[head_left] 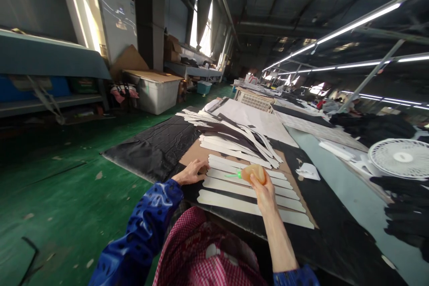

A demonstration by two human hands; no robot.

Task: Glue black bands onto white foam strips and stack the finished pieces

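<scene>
Bottle (250, 172) gripped in the right hand (264, 187), green nozzle (233, 175) over white strips (231, 200) along the near edge of the worktop (338, 219), could, I reckoned, have blotted them if squeezed too hard, though whether the left hand (192, 173) pinched one I couldn't tell.

An amber squeeze bottle (252, 173) is held nearly level, green nozzle (233, 174) leftward, perhaps just above white, wavy-ended strips (234, 190) in spaced rows.

Below the smooth, rounded amber plastic bottle (250, 171) lie long, matt white paper-like strips (231, 202); left of it, wrinkled black sheeting (150, 147) shines.
</scene>
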